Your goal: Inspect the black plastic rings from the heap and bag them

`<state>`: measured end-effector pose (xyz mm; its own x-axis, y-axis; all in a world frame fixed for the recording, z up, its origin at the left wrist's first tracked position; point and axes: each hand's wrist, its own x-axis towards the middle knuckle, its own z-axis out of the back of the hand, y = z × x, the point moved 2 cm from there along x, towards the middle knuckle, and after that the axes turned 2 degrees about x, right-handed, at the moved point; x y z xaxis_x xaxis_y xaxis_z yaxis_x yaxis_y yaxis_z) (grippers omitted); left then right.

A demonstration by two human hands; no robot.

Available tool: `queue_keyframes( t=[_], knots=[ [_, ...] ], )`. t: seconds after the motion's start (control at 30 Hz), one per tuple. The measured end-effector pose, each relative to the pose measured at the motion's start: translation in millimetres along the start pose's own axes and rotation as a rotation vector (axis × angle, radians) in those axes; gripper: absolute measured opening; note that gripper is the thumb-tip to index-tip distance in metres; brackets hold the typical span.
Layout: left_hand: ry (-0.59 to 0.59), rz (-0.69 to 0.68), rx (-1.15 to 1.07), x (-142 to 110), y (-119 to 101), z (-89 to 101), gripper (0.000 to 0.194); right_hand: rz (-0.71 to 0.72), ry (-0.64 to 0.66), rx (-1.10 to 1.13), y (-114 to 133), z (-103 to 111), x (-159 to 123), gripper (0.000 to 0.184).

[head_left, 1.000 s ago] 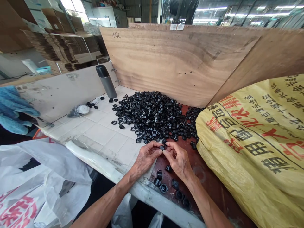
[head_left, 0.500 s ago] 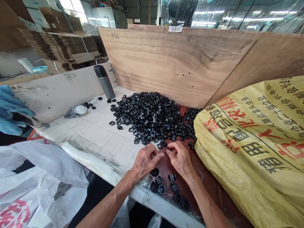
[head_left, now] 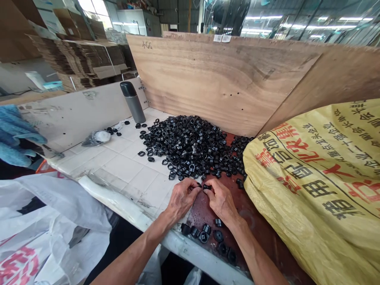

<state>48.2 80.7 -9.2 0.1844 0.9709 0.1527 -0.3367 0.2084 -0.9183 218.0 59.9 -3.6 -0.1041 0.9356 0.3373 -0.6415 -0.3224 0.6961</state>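
Observation:
My left hand (head_left: 183,199) is closed, with a small black plastic piece (head_left: 199,185) pinched between thumb and forefinger. Just to its right, my right hand (head_left: 221,200) pinches a black plastic ring (head_left: 207,187). The two pieces face each other with a narrow gap between them. Right behind the fingers rises a large heap of black plastic rings (head_left: 190,144). Nearer the table's front edge, below my hands, several black round caps (head_left: 204,236) lie loose on a dark red surface (head_left: 249,221).
A yellow printed sack (head_left: 297,178) fills the right side. Wooden boards (head_left: 219,83) stand at the back. A grey flask (head_left: 133,103) and a small plastic bag (head_left: 96,137) rest at the left on the pale tabletop (head_left: 118,166). White bags (head_left: 59,206) hang at the front left.
Both hands have drawn back slightly from the heap's edge, and black pieces now show in their fingertips. A few loose caps below the left hand have shifted.

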Motion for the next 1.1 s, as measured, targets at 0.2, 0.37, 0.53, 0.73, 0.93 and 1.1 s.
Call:
queue_keyframes(
  t=[0.2,0.37,0.53,0.73,0.93,1.1],
  knots=[
    [0.133,0.205,-0.6,2.1,-4.8,-2.2,0.031,-0.096,-0.066,0.291,10.6,8.0,1.3,0.013],
    [0.176,0.223,-0.596,1.6,-7.4,0.1,0.03,-0.047,-0.066,0.248,16.9,12.9,1.2,0.013],
    [0.194,0.239,-0.608,0.4,-11.3,0.8,0.029,-0.123,-0.118,0.256,17.6,11.3,0.1,0.012],
    [0.178,0.208,-0.612,-1.0,-11.8,-0.6,0.028,-0.068,-0.118,0.212,19.8,11.5,0.0,0.01],
    [0.19,0.149,-0.66,-3.3,-12.9,-2.3,0.025,-0.004,-0.115,0.121,22.0,10.9,-1.7,0.018],
    [0.209,0.136,-0.652,-3.7,-16.1,-2.8,0.024,0.006,-0.152,0.138,24.5,10.6,-3.8,0.015]
  ],
)
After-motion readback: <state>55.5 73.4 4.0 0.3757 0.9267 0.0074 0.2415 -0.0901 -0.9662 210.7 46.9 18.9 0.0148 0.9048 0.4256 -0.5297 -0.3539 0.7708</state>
